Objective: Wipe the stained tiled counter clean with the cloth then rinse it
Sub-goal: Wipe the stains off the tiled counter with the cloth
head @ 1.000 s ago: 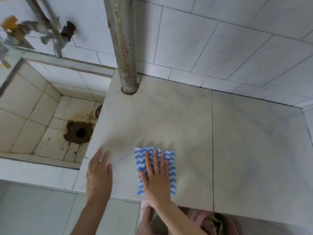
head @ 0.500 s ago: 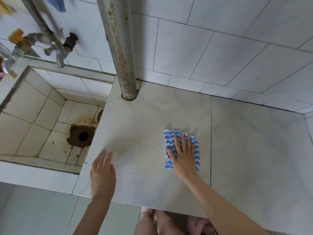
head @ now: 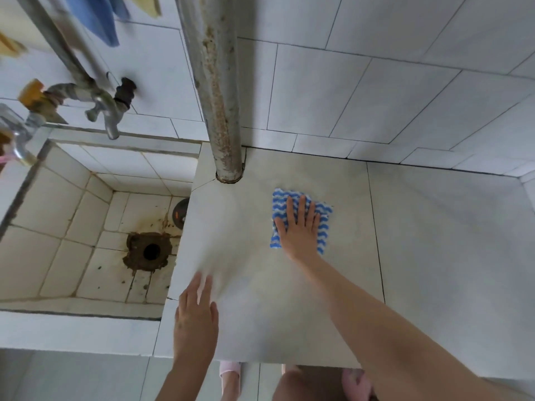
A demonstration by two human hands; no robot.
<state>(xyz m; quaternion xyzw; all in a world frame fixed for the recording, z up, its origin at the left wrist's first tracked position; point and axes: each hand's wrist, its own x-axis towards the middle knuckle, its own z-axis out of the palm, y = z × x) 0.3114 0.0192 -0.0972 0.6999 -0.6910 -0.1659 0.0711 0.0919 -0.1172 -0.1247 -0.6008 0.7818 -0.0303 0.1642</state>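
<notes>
Head view: since a second ago my right hand is pushing the cloth up the desk from the near edge toward the rusty pipe. Right palm is pressing flat on the cloth, fingers spread, not clamped. Left hand is resting open on the near-left corner, holding nothing.

Risk, as I judge it: the cloth is lying loose under the palm, so it may be bunching or snagging at the pipe base.

The cloth is showing blue-and-white waves, folded flat; the desk is looking faintly yellowed, streaky.
</notes>
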